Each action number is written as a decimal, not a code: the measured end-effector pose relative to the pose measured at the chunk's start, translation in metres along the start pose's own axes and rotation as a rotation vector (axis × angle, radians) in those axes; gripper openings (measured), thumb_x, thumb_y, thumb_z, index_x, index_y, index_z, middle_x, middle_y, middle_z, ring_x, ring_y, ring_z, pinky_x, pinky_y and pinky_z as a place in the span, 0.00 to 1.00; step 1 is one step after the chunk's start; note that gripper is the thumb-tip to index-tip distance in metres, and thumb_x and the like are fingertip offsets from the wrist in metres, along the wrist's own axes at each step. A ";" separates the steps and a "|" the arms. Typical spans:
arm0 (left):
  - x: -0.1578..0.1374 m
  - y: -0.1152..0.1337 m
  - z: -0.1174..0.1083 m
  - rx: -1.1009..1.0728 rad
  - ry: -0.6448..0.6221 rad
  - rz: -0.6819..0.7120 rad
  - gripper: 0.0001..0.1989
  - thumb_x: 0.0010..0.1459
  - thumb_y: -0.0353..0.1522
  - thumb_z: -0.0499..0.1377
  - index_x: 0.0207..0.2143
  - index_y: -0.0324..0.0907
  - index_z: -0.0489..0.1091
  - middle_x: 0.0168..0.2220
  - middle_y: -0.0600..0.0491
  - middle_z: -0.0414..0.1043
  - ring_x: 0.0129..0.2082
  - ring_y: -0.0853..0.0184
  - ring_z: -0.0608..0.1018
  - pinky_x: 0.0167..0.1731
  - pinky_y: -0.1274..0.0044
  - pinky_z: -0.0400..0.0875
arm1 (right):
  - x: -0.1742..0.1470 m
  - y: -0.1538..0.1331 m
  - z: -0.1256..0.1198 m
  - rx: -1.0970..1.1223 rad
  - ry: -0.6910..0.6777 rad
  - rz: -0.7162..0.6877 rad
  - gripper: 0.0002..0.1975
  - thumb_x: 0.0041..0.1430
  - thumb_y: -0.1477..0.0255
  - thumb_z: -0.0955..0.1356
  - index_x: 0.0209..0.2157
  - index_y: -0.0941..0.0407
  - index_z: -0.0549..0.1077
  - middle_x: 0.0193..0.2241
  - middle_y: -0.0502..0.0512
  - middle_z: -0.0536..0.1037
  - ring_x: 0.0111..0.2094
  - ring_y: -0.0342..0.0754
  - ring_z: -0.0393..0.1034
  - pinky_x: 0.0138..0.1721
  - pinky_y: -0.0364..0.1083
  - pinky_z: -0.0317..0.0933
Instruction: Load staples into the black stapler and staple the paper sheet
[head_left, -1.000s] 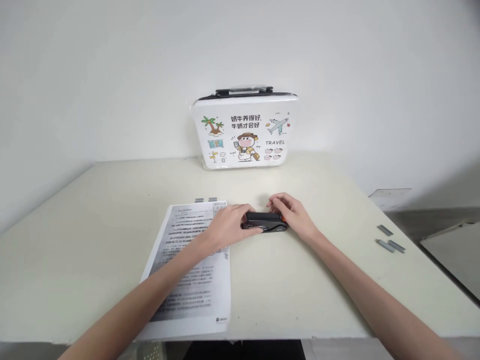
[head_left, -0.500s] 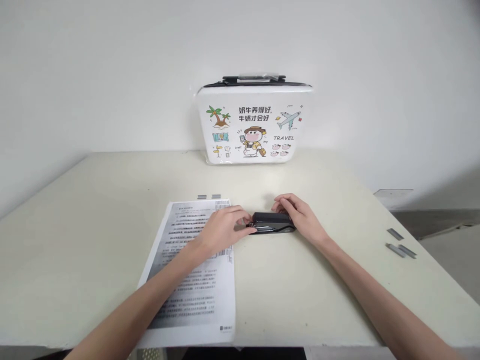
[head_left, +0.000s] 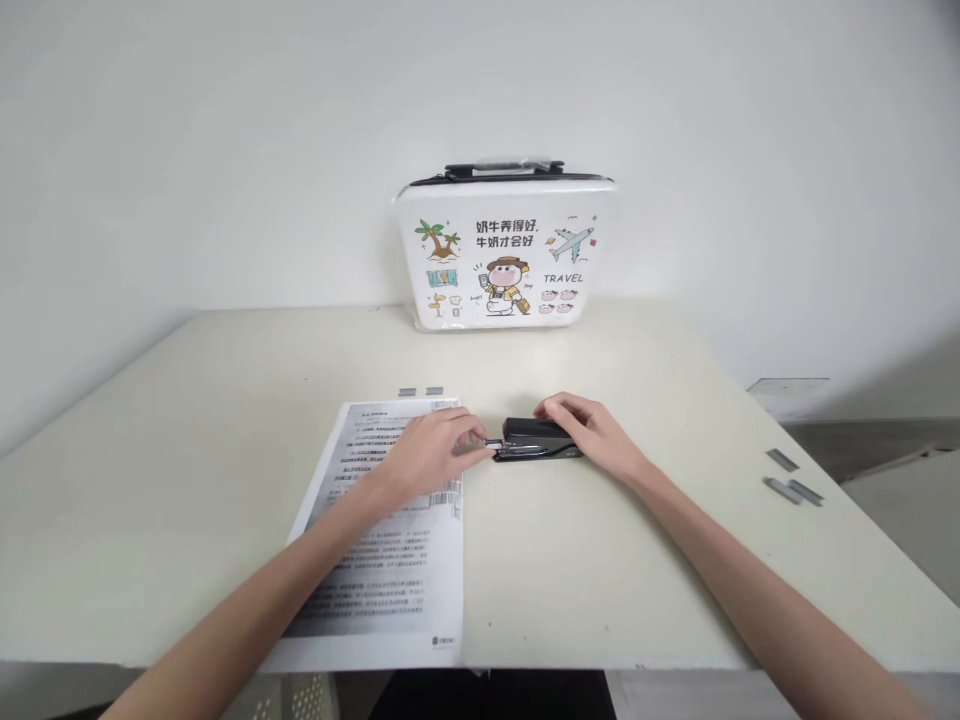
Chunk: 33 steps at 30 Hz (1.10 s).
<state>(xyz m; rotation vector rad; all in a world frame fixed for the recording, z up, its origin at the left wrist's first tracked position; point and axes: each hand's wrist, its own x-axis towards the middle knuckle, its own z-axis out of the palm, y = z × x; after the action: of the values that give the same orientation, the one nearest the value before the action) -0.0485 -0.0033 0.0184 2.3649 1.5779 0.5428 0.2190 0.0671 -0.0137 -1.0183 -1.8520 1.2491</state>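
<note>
A black stapler (head_left: 536, 440) lies on its base on the table, its front end pointing left. A thin metal piece sticks out of that front end. My left hand (head_left: 431, 450), above the printed paper (head_left: 375, 600), has thumb and fingers closed on this piece, the stapler's staple pusher by its look. Around the stapler's rear end, my right hand (head_left: 589, 430) is closed, fingers over the top and far side. Part of the rear is hidden under it.
Two grey staple strips (head_left: 421, 391) lie beyond the paper's top edge. Several more strips (head_left: 783, 490) rest near the table's right edge. A white cartoon-printed case (head_left: 510, 250) with a black handle stands against the wall at the back of the table (head_left: 600, 560).
My left hand has drawn slightly left, away from the stapler's body, and the metal piece now shows between them. My right hand's fingers have shifted a little left over the stapler's rear.
</note>
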 end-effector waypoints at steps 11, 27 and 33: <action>-0.018 -0.017 -0.012 0.043 0.039 0.033 0.10 0.67 0.42 0.63 0.44 0.47 0.78 0.47 0.51 0.80 0.51 0.57 0.78 0.52 0.67 0.72 | -0.001 -0.002 0.002 -0.051 -0.010 -0.026 0.28 0.66 0.44 0.65 0.32 0.54 0.78 0.29 0.52 0.77 0.32 0.49 0.67 0.34 0.46 0.59; -0.040 -0.061 -0.023 0.054 0.188 -0.136 0.22 0.69 0.46 0.58 0.59 0.47 0.68 0.60 0.46 0.72 0.61 0.53 0.73 0.63 0.60 0.67 | -0.001 -0.004 0.010 -0.003 0.088 0.040 0.32 0.65 0.41 0.63 0.27 0.55 0.78 0.27 0.52 0.78 0.31 0.50 0.68 0.36 0.47 0.59; 0.011 -0.088 -0.023 0.140 0.222 -0.164 0.15 0.66 0.42 0.60 0.50 0.45 0.77 0.53 0.45 0.75 0.58 0.51 0.72 0.62 0.58 0.65 | -0.002 -0.003 0.009 -0.020 0.079 0.034 0.32 0.66 0.41 0.62 0.28 0.54 0.79 0.29 0.52 0.80 0.34 0.52 0.71 0.39 0.48 0.61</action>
<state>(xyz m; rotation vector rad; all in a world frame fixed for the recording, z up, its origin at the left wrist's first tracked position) -0.1275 0.0405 0.0056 2.3098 1.9449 0.6999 0.2118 0.0607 -0.0138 -1.0987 -1.7968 1.1955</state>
